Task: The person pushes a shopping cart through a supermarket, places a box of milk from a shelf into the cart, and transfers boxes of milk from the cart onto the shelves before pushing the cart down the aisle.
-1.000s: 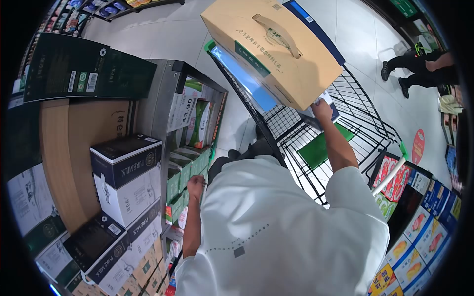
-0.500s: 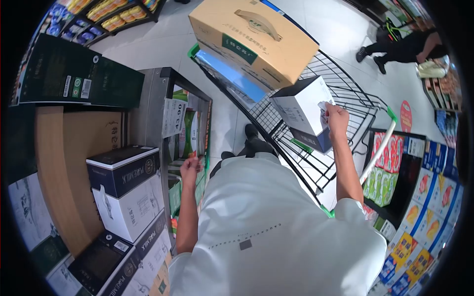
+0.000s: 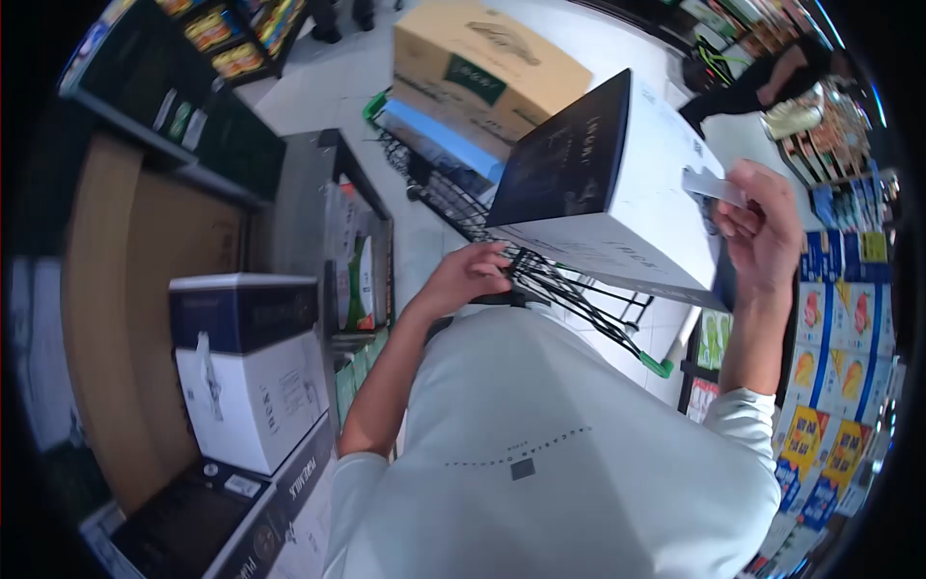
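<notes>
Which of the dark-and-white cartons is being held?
The carton whose white strap is in the right hand; neither hand touches the others, stacked at left.

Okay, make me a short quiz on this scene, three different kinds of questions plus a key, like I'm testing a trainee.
1. Multiple choice: what is the right hand gripping?
A) the cart's green corner
B) the strap of the black and white carton
C) a price sign

2. True or false: the left hand holds no carton.

3. Fill in the blank: the large box at the far end of the cart is ____ in colour.

Key: 1 B; 2 true; 3 tan.
</notes>
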`<state>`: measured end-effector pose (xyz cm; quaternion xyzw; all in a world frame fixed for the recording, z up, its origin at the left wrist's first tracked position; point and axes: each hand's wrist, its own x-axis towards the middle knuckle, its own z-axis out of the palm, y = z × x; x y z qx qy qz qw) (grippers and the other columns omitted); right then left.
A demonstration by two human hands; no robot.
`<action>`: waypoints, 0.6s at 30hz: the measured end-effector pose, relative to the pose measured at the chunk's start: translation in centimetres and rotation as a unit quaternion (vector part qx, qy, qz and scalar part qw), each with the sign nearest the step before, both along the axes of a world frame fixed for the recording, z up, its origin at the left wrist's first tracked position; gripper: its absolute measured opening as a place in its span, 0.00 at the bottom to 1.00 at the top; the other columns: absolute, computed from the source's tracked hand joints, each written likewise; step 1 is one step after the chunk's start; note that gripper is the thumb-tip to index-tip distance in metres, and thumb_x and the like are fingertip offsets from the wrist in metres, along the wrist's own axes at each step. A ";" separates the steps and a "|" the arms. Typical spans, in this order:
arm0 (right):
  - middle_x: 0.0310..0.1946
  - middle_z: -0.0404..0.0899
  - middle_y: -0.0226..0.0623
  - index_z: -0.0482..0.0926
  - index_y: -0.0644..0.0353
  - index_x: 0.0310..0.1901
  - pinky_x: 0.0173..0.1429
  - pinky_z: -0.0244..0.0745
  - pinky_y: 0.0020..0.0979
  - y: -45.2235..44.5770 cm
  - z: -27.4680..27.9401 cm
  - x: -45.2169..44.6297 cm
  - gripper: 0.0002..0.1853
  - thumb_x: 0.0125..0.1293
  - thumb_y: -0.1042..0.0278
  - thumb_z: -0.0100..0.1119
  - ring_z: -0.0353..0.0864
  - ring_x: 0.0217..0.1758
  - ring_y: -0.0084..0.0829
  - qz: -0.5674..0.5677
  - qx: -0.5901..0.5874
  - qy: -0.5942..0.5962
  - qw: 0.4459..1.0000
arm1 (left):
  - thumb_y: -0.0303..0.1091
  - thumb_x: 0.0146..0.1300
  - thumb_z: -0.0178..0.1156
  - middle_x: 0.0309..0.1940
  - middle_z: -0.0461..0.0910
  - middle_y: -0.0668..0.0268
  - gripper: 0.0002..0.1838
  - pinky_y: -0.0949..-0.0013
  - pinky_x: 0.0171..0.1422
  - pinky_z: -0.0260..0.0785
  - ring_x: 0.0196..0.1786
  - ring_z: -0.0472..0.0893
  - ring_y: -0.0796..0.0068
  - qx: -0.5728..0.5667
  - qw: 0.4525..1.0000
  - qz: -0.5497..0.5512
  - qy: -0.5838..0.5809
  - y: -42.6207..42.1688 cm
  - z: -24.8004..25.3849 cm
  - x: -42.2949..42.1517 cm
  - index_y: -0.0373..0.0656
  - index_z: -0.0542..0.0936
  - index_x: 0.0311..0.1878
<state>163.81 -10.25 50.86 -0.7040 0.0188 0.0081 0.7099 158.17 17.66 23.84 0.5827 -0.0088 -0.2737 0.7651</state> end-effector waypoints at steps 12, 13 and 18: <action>0.11 0.62 0.24 0.73 0.60 0.17 0.21 0.48 0.23 16.7 4.6 3.0 0.19 0.62 0.61 0.60 0.57 0.13 0.15 0.324 -0.071 -0.131 0.934 | 0.31 0.53 0.72 0.43 0.83 0.65 0.16 0.70 0.50 0.74 0.44 0.82 0.73 0.136 0.921 0.308 -0.198 2.3 2.5 -5.1 0.39 0.83 0.44; 0.12 0.62 0.23 0.72 0.59 0.15 0.21 0.47 0.23 18.6 4.5 3.4 0.19 0.61 0.61 0.62 0.57 0.14 0.15 0.338 -0.088 -0.150 0.925 | 0.30 0.56 0.70 0.43 0.83 0.65 0.11 0.71 0.47 0.75 0.42 0.82 0.73 -0.026 0.943 0.330 -0.045 2.5 2.9 -5.0 0.38 0.83 0.42; 0.11 0.65 0.22 0.70 0.59 0.12 0.22 0.51 0.23 27.4 4.2 6.8 0.24 0.58 0.56 0.68 0.60 0.15 0.15 0.417 -0.233 -0.240 0.845 | 0.41 0.68 0.59 0.53 0.78 0.62 0.18 0.66 0.45 0.77 0.49 0.83 0.62 -0.137 0.902 0.404 -0.071 4.4 -1.1 -1.2 0.41 0.75 0.56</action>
